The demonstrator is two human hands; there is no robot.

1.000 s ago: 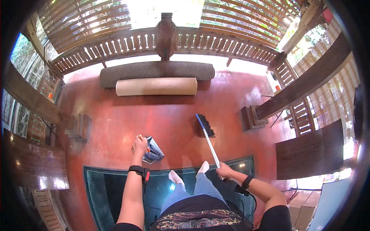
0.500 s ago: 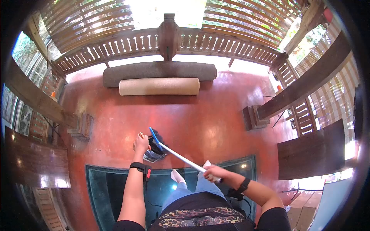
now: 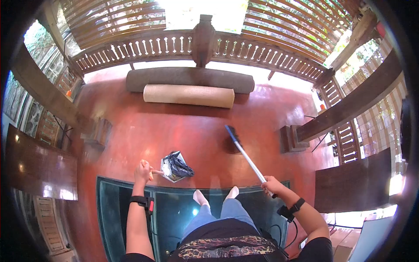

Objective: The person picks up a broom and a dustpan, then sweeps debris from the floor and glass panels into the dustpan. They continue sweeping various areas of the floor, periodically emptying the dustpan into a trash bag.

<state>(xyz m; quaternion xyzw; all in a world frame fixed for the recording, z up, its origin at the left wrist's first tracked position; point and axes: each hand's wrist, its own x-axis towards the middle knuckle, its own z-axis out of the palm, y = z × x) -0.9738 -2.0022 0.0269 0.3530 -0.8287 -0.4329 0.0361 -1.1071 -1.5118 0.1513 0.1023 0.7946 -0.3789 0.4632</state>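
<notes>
My left hand (image 3: 142, 171) is closed around the handle of a dustpan (image 3: 167, 175), held low in front of me to the left. A crumpled black plastic bag (image 3: 180, 167) lies in the pan and hangs over its right side. My right hand (image 3: 271, 185) grips the end of a broom's white pole (image 3: 250, 162). The blue broom head (image 3: 231, 133), with dark bristles, is out ahead over the red floor, apart from the dustpan. Both wrists wear black straps.
A dark green glass-like panel (image 3: 124, 192) lies under my feet. Ahead, a beige rolled carpet (image 3: 187, 95) and a larger grey one (image 3: 192, 78) lie before a wooden railing (image 3: 148, 48). Wooden posts (image 3: 293, 139) and dark boards (image 3: 354, 181) stand at the sides.
The broom has swung away from the dustpan, forward and to the right, with my right hand. My left hand has shifted left, and the bag in the dustpan now shows plainly.
</notes>
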